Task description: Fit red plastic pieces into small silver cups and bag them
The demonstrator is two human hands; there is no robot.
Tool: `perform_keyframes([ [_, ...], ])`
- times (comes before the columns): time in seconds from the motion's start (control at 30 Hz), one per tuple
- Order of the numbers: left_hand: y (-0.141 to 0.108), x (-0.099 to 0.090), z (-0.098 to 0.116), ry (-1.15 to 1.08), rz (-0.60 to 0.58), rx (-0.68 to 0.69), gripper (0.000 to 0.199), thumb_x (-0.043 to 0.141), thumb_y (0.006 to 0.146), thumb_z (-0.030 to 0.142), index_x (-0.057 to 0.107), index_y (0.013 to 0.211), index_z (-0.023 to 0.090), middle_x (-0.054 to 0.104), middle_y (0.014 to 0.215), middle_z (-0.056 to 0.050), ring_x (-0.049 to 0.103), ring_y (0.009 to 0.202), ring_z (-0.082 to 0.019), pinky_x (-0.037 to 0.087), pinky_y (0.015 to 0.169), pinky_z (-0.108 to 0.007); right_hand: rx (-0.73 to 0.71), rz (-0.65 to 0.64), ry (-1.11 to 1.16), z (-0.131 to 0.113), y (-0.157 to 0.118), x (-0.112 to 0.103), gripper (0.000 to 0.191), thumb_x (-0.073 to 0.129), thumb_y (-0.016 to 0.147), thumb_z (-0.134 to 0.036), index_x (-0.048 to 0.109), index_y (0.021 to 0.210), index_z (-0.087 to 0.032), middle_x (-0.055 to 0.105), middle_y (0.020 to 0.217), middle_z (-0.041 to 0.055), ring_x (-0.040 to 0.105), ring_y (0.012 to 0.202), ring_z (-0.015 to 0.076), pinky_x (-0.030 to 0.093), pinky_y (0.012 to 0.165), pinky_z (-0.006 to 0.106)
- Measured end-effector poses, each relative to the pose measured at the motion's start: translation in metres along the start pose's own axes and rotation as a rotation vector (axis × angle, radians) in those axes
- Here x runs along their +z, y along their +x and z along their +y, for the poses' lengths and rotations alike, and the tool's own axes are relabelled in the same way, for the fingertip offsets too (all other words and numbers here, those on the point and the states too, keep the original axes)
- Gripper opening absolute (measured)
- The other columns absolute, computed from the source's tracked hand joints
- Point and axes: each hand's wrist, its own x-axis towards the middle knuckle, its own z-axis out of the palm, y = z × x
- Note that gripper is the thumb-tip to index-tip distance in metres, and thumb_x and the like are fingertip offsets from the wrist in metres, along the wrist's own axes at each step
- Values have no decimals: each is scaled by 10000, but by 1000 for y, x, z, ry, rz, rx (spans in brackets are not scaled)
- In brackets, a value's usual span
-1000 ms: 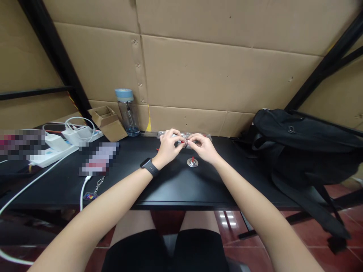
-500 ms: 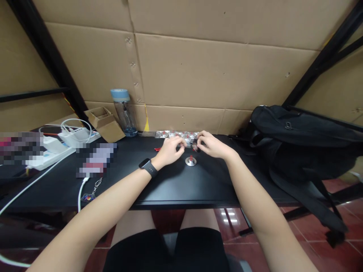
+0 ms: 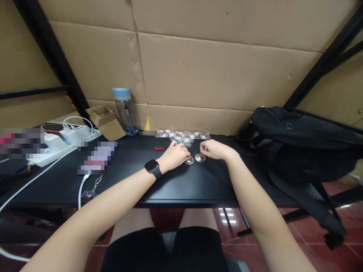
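Two small silver finger cymbals lie side by side on the black table. My left hand (image 3: 176, 154), with a black watch on its wrist, has its fingers closed at the top of the left cymbal (image 3: 189, 161), partly covering it. My right hand (image 3: 211, 149) pinches at the red loop of the right cymbal (image 3: 200, 158), which looks to be resting on the table. Behind the hands lies a row of silver discs with red loops in clear plastic packets (image 3: 181, 136). Several loose red loops (image 3: 159, 148) lie left of my left hand.
A bottle with a blue lid (image 3: 126, 113) and an opened cardboard box (image 3: 107, 122) stand at the back left. A white power strip (image 3: 51, 154), a charging phone (image 3: 98, 156) and cables are on the left. A black backpack (image 3: 295, 139) sits on the right.
My right hand has brought its cymbal down and nearer, beside the other one. My left hand has moved right and closed at the cymbal that stood alone.
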Motion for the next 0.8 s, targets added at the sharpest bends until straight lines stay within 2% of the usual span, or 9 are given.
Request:
perform_keyframes([
  [0.03,0,0,-1,10,8,-9,253,520,1007,285,750,907,247,731,904,-73,578,1007,-242,282,906,-423,10,-23,38,0,1,1,25,689,828,-211,712,831,-220,729,758,26,638,650,182,463,653,283],
  [0.1,0,-1,-4,26,25,-22,264,508,1014,293,734,888,241,726,907,-75,569,1024,-251,283,916,-433,18,-54,82,0,2,4,91,758,781,-252,738,868,-235,740,750,7,641,622,170,460,620,271],
  [0.27,-1,-8,-7,53,90,-62,242,483,1030,297,682,909,230,713,977,-82,550,1048,-263,292,922,-442,40,-72,32,-3,5,9,125,732,731,-117,725,663,-222,724,659,14,639,585,170,447,594,272],
  [0.33,-1,-11,-8,76,117,-105,225,489,1029,300,671,920,226,702,1057,-94,537,1098,-274,300,931,-447,2,-51,61,-6,5,7,137,698,749,-116,728,660,-216,734,674,22,651,609,174,471,635,277],
  [0.43,-1,-16,-9,94,163,-180,182,523,1013,305,667,937,224,666,1214,-106,502,1192,-298,312,951,-463,-79,133,251,-12,6,3,101,668,831,-232,742,765,-212,756,768,27,681,708,186,513,725,294],
  [0.53,0,-18,-14,44,238,-270,163,539,1004,316,666,957,227,643,1263,-104,494,1215,-303,329,967,-470,-33,454,494,-17,10,2,207,674,872,-400,727,864,-200,756,848,47,690,776,204,540,765,325],
  [0.6,2,-18,-18,-55,295,-354,176,527,1010,340,661,970,234,646,1229,-93,515,1193,-289,351,971,-458,-2,586,613,-20,15,5,268,701,856,-460,711,876,-193,748,865,60,684,783,208,548,770,336],
  [0.7,5,-14,-23,-239,372,-454,184,491,1025,353,630,996,237,644,1173,-74,548,1163,-256,386,976,-419,-4,655,734,-28,22,16,302,728,835,-491,686,851,-192,728,854,60,665,771,201,548,759,338],
  [0.8,7,-10,-25,-340,428,-446,179,461,1036,335,588,982,221,633,1123,-70,569,1125,-225,405,987,-378,-12,676,809,-38,29,28,312,744,823,-493,669,848,-192,708,843,54,653,763,192,546,745,331],
])
